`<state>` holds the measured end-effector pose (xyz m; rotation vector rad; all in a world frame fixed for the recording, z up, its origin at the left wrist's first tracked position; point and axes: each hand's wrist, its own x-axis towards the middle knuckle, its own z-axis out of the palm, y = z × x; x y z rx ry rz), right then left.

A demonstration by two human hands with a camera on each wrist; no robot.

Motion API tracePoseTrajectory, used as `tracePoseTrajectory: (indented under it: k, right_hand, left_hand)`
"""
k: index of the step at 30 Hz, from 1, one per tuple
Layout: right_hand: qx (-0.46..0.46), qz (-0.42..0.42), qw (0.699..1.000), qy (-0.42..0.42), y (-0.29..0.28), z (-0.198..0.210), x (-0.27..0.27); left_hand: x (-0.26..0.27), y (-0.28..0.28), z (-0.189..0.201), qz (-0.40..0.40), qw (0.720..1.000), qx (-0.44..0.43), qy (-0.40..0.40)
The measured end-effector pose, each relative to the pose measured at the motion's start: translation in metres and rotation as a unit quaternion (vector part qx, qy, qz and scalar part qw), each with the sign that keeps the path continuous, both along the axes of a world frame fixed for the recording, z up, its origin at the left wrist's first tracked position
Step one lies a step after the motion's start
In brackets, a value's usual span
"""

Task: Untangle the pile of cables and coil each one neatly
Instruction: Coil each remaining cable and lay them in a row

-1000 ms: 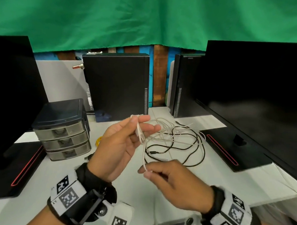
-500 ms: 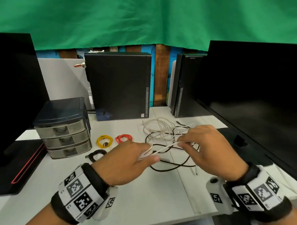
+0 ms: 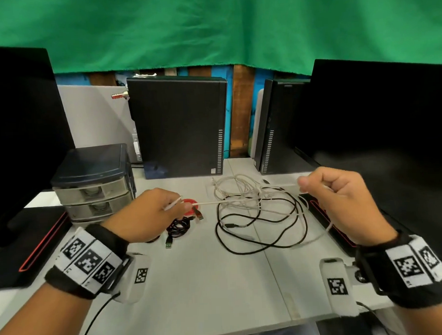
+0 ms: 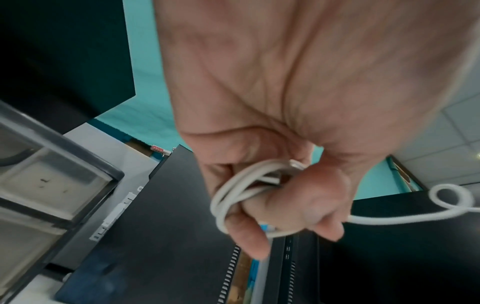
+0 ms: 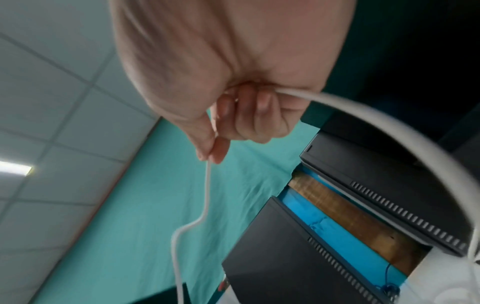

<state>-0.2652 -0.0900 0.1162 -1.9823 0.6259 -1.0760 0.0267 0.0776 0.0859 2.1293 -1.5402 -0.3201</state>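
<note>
Our left hand (image 3: 151, 216) grips coiled white cable (image 3: 241, 199); right hand (image 3: 343, 200) pinches its slack. It is light and limp; we should grip near loops.

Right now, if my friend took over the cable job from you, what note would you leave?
Left hand: grips a few finished loops of the white cable.
Right hand: pinches the same cable further along, stretched between the hands over the pile.
On the table: red coil and black coil lie by the left hand, done. Tangled pile of white and black cables sits mid-table.
Left: finish winding this white cable, set it down, then free and coil the rest of the pile.
</note>
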Motion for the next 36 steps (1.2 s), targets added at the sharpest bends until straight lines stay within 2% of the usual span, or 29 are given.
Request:
tracePoseTrajectory:
  k: [2,5,8,9,11,12,14,16,18,20,25,28,30,36]
  right_hand:
    - [0.01,-0.038,0.999,-0.028,-0.009,0.004,-0.009]
    - [-0.008,-0.093,0.995,-0.035,-0.026,0.005,-0.021]
    - [-0.102,-0.162,0.976,0.102,-0.034,-0.009,-0.017]
    - [-0.145,-0.156,0.967,0.14,-0.027,-0.014,-0.011]
    - [-0.199,-0.075,0.965,0.157,-0.005,-0.026,0.005]
    - [-0.195,-0.016,0.969,0.154,0.011,-0.031,0.014]
    - [-0.142,0.095,0.972,0.163,0.043,-0.042,0.031]
    - [-0.057,0.162,0.975,0.139,0.059,-0.052,0.044]
    - [0.034,0.185,0.98,0.065,0.064,-0.058,0.049]
    - [0.069,0.191,0.979,0.013,0.065,-0.057,0.049]
    - [0.202,0.276,0.94,-0.005,0.057,-0.045,0.042]
    - [0.213,0.322,0.922,0.022,0.05,-0.046,0.038]
    - [0.201,0.334,0.921,0.008,0.054,-0.042,0.037]
    - [0.094,0.279,0.956,-0.019,0.063,-0.042,0.041]
  left_hand:
    - [0.002,0.002,0.0,-0.01,0.999,0.035,0.028]
    - [0.004,0.007,0.004,-0.056,0.982,0.063,0.168]
    - [-0.009,0.007,0.012,-0.08,0.955,0.027,0.286]
    - [-0.017,0.004,0.014,-0.076,0.946,0.005,0.316]
    - [-0.037,-0.001,0.015,-0.067,0.929,-0.024,0.364]
    - [-0.046,-0.003,0.015,-0.07,0.921,-0.028,0.382]
    - [-0.06,-0.005,0.013,-0.087,0.903,-0.039,0.418]
    - [-0.068,-0.005,0.014,-0.093,0.885,-0.052,0.454]
    - [-0.074,-0.002,0.016,-0.102,0.878,-0.055,0.465]
    - [-0.077,-0.001,0.015,-0.117,0.879,-0.046,0.459]
    - [-0.073,0.005,0.016,-0.182,0.872,-0.008,0.453]
    - [-0.077,0.007,0.017,-0.196,0.867,0.007,0.458]
    - [-0.083,0.005,0.016,-0.192,0.863,0.0,0.467]
    - [-0.092,0.0,0.017,-0.118,0.877,-0.045,0.464]
